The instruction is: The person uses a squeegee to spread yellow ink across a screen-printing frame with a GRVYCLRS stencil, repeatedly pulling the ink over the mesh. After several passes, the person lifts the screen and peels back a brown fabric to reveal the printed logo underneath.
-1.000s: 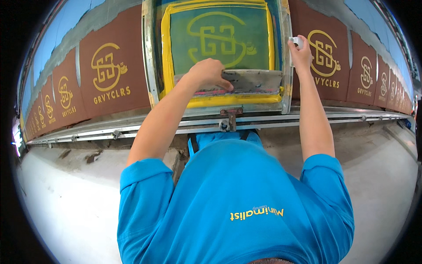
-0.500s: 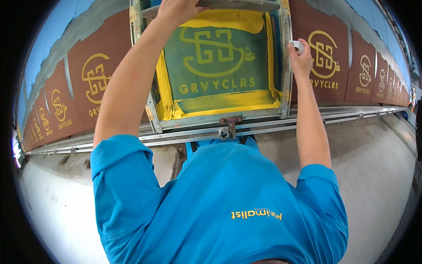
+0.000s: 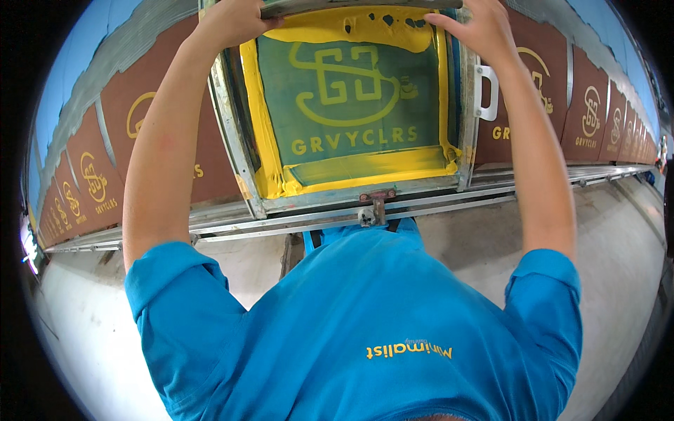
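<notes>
A screen-printing frame (image 3: 463, 158) lies in front of me, its green mesh (image 3: 344, 84) carrying a yellow line design and lettering. Across its far end spans a squeegee (image 3: 365, 6), cut off partly by the top edge of the view. My left hand (image 3: 235, 21) is closed round the squeegee's left end. At the other end, my right hand (image 3: 486, 27) grips it too, thumb on the near side. Thick yellow ink (image 3: 330, 31) lies just below the blade, with several dark gaps in it, and along the mesh's sides and near edge. A white handle (image 3: 486, 92) on the frame's right side is untouched.
Brown printed fabric panels (image 3: 67, 179) run along the table on both sides, with the same yellow design. A metal rail (image 3: 281, 226) follows the near table edge, and a clamp bracket (image 3: 375, 207) joins it to the frame. Pale floor (image 3: 463, 259) shows below.
My right hand has left the white handle and moved up onto the squeegee. My left hand has shifted left along it. Dark gaps now show in the ink by the blade.
</notes>
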Demonstrator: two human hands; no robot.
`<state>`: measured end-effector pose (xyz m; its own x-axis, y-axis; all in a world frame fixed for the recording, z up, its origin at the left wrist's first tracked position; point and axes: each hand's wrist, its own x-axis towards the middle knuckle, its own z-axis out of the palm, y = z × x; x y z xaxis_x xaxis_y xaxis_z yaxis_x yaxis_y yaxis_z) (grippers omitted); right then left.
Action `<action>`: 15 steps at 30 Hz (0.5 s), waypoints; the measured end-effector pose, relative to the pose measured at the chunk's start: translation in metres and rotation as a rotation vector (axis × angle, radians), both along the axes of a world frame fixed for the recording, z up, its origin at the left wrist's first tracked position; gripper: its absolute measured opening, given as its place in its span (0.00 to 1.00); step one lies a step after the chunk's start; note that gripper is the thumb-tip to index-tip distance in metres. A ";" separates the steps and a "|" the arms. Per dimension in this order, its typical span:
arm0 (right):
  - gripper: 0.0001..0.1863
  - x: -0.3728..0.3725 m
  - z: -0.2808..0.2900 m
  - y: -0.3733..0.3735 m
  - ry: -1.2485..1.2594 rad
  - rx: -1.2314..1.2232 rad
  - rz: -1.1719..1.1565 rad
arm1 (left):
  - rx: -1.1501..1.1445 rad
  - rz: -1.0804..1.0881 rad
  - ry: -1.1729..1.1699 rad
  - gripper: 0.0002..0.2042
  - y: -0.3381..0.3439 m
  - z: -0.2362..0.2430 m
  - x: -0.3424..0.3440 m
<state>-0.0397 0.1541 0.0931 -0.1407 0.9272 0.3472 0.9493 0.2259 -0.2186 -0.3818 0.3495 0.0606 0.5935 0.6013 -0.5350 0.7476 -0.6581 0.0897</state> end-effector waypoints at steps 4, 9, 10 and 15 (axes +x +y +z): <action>0.20 -0.003 -0.007 0.036 -0.105 -0.569 -0.078 | 0.126 -0.087 -0.115 0.29 -0.007 -0.003 -0.011; 0.20 -0.013 0.007 0.032 -0.203 -0.535 -0.225 | 0.147 -0.049 -0.100 0.27 -0.014 0.033 -0.001; 0.20 -0.014 0.006 0.031 -0.218 -0.543 -0.226 | 0.152 -0.029 -0.103 0.26 -0.017 0.042 0.004; 0.17 -0.022 0.008 0.027 -0.164 -0.499 -0.223 | 0.193 -0.036 -0.096 0.26 -0.021 0.035 -0.007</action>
